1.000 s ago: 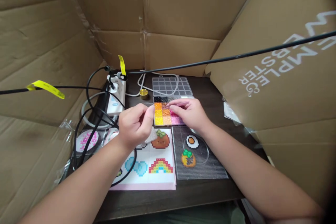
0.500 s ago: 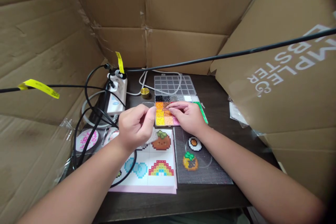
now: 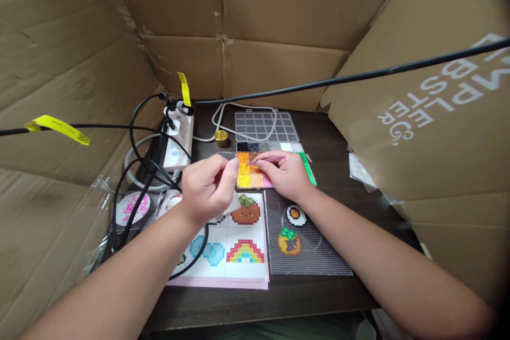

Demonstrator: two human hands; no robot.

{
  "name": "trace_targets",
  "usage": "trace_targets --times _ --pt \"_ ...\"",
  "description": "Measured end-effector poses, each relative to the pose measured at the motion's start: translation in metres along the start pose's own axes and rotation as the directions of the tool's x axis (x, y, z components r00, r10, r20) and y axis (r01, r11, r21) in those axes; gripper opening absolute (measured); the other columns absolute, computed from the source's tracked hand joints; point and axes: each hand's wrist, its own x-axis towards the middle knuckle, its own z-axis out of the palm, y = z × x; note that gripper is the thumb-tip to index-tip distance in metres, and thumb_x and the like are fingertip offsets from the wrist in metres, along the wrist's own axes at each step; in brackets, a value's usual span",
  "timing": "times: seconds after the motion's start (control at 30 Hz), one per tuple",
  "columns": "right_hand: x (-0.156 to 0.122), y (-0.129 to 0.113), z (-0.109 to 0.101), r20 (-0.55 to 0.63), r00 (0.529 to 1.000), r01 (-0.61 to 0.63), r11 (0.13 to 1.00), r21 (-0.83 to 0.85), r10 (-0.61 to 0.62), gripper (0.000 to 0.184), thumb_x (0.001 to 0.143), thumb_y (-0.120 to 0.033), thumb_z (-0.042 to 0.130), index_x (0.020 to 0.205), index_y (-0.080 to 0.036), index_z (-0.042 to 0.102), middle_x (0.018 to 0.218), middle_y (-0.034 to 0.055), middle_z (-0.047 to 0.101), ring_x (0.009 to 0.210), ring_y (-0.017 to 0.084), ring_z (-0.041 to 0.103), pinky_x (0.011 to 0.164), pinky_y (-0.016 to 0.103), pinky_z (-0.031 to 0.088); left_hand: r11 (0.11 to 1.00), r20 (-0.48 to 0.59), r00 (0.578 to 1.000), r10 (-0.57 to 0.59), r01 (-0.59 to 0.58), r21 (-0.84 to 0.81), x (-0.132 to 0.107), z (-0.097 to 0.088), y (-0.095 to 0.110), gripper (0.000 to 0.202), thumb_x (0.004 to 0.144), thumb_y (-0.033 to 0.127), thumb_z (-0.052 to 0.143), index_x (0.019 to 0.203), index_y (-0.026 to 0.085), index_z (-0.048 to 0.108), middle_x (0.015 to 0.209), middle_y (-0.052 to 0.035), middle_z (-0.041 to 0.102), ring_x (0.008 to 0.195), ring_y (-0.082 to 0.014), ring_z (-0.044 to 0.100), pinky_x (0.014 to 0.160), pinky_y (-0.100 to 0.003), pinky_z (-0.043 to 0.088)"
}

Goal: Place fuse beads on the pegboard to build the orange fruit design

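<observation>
Head view: cardboard walls (image 3: 279, 10) box in a dark table (image 3: 330, 138). The right hand (image 3: 285, 175) grips pink tweezers (image 3: 266, 159) over the bead box (image 3: 244, 172) at mid-table. The left hand (image 3: 207, 188) pinches what looks like a small clear plastic piece (image 3: 226, 156) just beside the box. A pattern sheet (image 3: 239, 268), a pegboard (image 3: 319, 257) and a power strip (image 3: 177, 146) lie around them.

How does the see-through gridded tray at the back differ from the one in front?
The clear plastic gridded tray at the back looks empty; the nearer gridded tray holds beads sorted by colour. The back tray lies uncovered; the right hand with pink tweezers partly hides the nearer one. Both are split into small compartments and lie flat on the dark table.
</observation>
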Motion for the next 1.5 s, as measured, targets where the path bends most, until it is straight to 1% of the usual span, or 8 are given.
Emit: trace_targets --times 0.43,0.7,0.83,0.97,1.1,1.2,1.33,1.5 --pt "0.001 0.001 0.0 0.004 1.0 0.009 1.0 -0.01 -0.009 0.012 0.076 -0.028 0.069 0.076 -0.017 0.073 0.086 0.0097 0.077 0.082 0.021 0.073 0.078 0.035 0.058 1.0 0.006 1.0 -0.002 0.002 -0.008 0.0 0.0 0.0 0.028 0.081 0.011 0.062 0.059 0.016 0.046 0.046 0.0069 0.036 0.041 -0.0033 0.031 0.04 -0.019 0.026" --pt "0.002 0.002 -0.001 -0.022 1.0 0.003 1.0 -0.002 -0.003 0.013 0.076 -0.028 0.068 0.079 -0.017 0.074 0.084 0.0096 0.077 0.081 0.022 0.073 0.078 0.036 0.058 1.0 0.014 1.0 -0.022 0.022 0.014 -0.001 0.0 -0.001 0.026 0.082 0.014 0.061 0.059 0.017 0.049 0.046 0.006 0.039 0.04 -0.0039 0.034 0.04 -0.02 0.028" --pt "-0.001 -0.006 -0.006 -0.062 0.998 0.026 0.999 0.034 -0.024 0.011 0.076 -0.027 0.069 0.077 -0.018 0.074 0.082 0.008 0.078 0.08 0.022 0.073 0.076 0.036 0.059 1.0 0.01 1.0 -0.022 0.022 0.018 -0.001 0.0 0.0 0.026 0.082 0.014 0.061 0.059 0.017 0.05 0.045 0.0062 0.039 0.04 -0.0038 0.034 0.04 -0.019 0.028" --pt "-0.01 -0.026 -0.019 -0.117 0.988 0.111 0.991 0.081 -0.101 0.007 0.079 -0.024 0.07 0.078 -0.019 0.074 0.084 0.0073 0.078 0.083 0.022 0.074 0.081 0.037 0.06 1.0 -0.005 1.0 0.003 -0.003 0.022 0.001 0.0 0.0 0.027 0.081 0.014 0.062 0.058 0.017 0.048 0.045 0.0064 0.037 0.04 -0.0037 0.033 0.039 -0.019 0.027" --pt "-0.03 -0.053 -0.041 -0.189 0.967 0.193 0.977 0.09 -0.173 0.004 0.081 -0.026 0.071 0.081 -0.023 0.074 0.087 0.0062 0.078 0.081 0.022 0.074 0.076 0.038 0.062 1.0 -0.015 1.0 -0.002 0.002 0.018 0.002 0.0 0.0 0.029 0.082 0.017 0.061 0.056 0.017 0.048 0.044 0.0057 0.038 0.04 -0.0045 0.033 0.038 -0.019 0.027" --pt "-0.056 -0.062 -0.059 -0.259 0.943 0.224 0.974 0.03 -0.209 0.005 0.08 -0.026 0.074 0.084 -0.024 0.076 0.087 0.0055 0.078 0.079 0.022 0.074 0.071 0.036 0.063 0.999 -0.014 0.999 -0.033 0.033 0.014 0.002 0.0 0.0 0.03 0.081 0.021 0.06 0.055 0.018 0.048 0.044 0.0051 0.038 0.04 -0.0051 0.033 0.038 -0.02 0.027" --pt "-0.101 -0.047 -0.07 -0.257 0.957 0.137 0.99 -0.023 -0.138 0.007 0.08 -0.026 0.074 0.087 -0.025 0.076 0.086 0.005 0.078 0.077 0.022 0.075 0.07 0.035 0.063 0.997 -0.014 0.997 -0.078 0.078 -0.002 0.0 0.001 -0.001 0.03 0.081 0.024 0.061 0.054 0.018 0.048 0.043 0.005 0.037 0.04 -0.0054 0.032 0.04 -0.023 0.027" --pt "-0.142 -0.017 -0.066 -0.199 0.98 -0.039 0.992 -0.116 0.015 0.007 0.082 -0.024 0.071 0.085 -0.024 0.078 0.082 0.004 0.078 0.077 0.021 0.076 0.074 0.03 0.063 0.999 -0.002 0.999 -0.051 0.051 -0.005 -0.003 0.003 -0.002 0.032 0.085 0.023 0.06 0.056 0.019 0.046 0.045 0.0041 0.036 0.042 -0.0063 0.031 0.04 -0.025 0.025"
